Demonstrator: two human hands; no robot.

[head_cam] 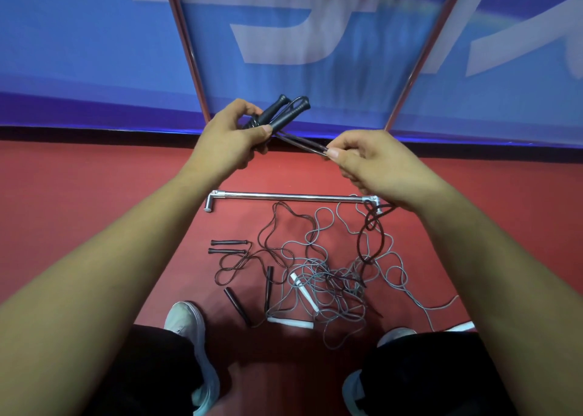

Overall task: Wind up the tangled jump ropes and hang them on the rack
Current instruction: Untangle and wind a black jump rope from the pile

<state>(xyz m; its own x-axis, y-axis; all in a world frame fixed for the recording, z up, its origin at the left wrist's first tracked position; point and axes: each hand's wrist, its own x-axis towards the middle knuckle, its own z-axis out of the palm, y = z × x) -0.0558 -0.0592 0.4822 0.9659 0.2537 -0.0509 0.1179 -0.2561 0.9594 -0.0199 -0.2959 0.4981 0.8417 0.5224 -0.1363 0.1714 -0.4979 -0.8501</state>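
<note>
My left hand point(232, 137) grips two black jump-rope handles point(280, 112) held together, their ends pointing up and right. The dark cord point(299, 142) runs taut from the handles to my right hand point(375, 166), which pinches it between thumb and fingers. Below that hand the same cord hangs in a loop point(373, 232) down to the floor. A tangle of ropes point(328, 276) lies on the red floor, dark and grey cords mixed, with black handles point(228, 246) and white handles point(303, 292) among them. The chrome rack's uprights point(189, 52) rise in front of me.
The rack's chrome base bar point(290, 197) lies across the floor just beyond the tangle. A blue banner point(79, 52) with white lettering hangs behind the rack. My shoes point(186, 324) and knees frame the pile at the bottom.
</note>
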